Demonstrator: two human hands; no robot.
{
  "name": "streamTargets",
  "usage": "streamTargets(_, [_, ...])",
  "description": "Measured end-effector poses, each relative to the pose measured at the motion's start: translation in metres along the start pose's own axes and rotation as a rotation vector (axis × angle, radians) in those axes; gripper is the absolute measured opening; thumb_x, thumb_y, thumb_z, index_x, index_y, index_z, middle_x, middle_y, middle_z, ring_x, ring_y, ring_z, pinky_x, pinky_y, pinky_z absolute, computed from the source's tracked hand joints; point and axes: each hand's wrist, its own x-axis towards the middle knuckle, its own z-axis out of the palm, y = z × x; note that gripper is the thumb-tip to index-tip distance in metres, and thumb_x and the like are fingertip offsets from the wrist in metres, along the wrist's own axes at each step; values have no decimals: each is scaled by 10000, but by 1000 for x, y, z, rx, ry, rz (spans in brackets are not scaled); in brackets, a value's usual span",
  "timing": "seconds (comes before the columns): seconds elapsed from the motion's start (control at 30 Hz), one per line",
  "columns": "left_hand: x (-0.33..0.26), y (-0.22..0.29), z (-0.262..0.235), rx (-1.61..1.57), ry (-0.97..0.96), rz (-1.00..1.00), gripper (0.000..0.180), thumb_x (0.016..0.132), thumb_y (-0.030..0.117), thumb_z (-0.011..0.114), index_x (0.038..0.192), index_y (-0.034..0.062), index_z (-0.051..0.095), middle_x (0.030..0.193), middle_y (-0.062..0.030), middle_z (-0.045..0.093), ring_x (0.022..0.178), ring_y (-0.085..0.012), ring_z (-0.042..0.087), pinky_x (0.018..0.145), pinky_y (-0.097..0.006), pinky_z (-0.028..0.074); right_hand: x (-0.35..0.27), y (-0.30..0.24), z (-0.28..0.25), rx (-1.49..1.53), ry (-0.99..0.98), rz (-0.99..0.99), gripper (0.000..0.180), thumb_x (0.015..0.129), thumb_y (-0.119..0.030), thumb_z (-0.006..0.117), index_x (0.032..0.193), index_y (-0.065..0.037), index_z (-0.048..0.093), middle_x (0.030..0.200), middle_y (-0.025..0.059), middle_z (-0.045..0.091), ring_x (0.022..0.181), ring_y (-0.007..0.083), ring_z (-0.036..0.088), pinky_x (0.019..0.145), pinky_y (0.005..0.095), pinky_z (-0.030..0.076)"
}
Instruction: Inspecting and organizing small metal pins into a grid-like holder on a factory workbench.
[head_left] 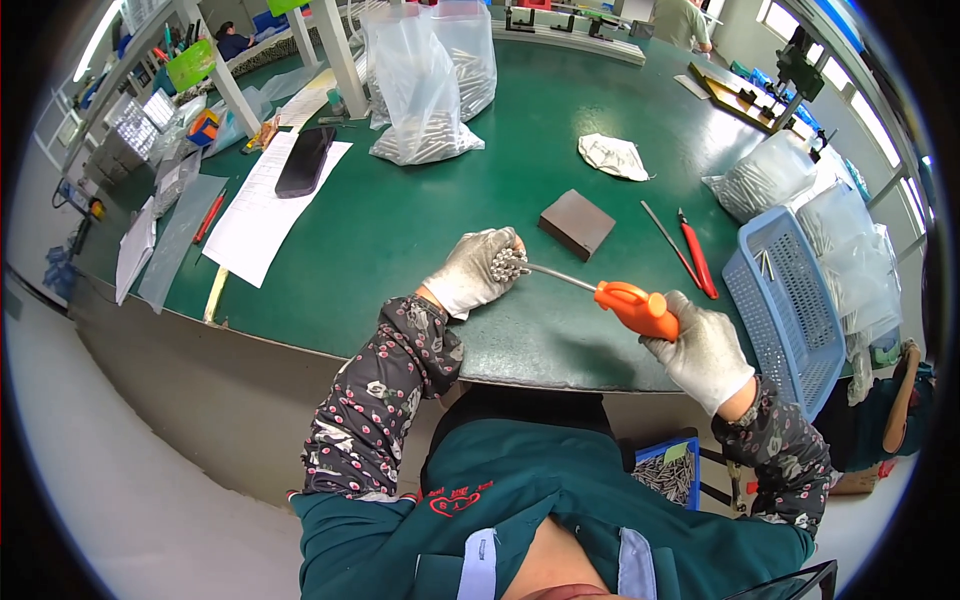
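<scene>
In my gloved left hand [477,272], closed near the front edge of the table, is a bundle of small metal pins [507,264] with their ends showing. My gloved right hand [703,352] grips an orange tool that looks like an air blow gun [637,308]. Its long thin metal nozzle [560,275] points left, and the tip meets or nearly meets the pin ends; I cannot tell whether they touch. Just beyond my hands lies a dark brown block [577,224]. Both gloves are white and dirty at the fingers.
Red-handled pliers [697,255] and a thin metal rod [669,240] lie before a blue basket [785,310] on the right. A crumpled white cloth [613,157], bags of metal parts [428,135], and a phone [306,162] on paper sit farther back. A blue bin [668,472] of parts stands below.
</scene>
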Motion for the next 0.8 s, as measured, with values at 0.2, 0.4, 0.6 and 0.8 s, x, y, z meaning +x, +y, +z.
streamTargets(0.2, [0,-5,1,19,17,19,163,684,9,617,797,42,504,693,-22,511,624,-111,490,574,-244,421,-2,0,2,26,-13,-29,269,743,-216,625,924,-48,519,631,187,581,628,374,585,583,448,462])
streamTargets(0.4, [0,-3,1,20,17,42,167,687,14,621,805,42,506,700,-28,520,625,-122,503,580,-255,428,-2,-1,2,2,-8,-37,276,746,-219,624,939,-50,520,639,185,585,631,368,589,585,441,468])
streamTargets(0.6, [1,-1,-1,27,7,39,163,693,9,618,807,41,506,694,-28,522,639,-117,522,582,-255,431,-6,3,-1,29,-12,-12,279,728,-218,641,920,-49,530,630,194,577,633,370,590,586,441,467])
streamTargets(0.8, [0,-4,-1,-11,7,17,161,699,5,619,802,50,503,686,-19,519,624,-111,505,575,-251,422,-9,6,-3,-7,43,-8,278,723,-225,647,905,-50,532,641,188,582,648,370,588,588,441,467])
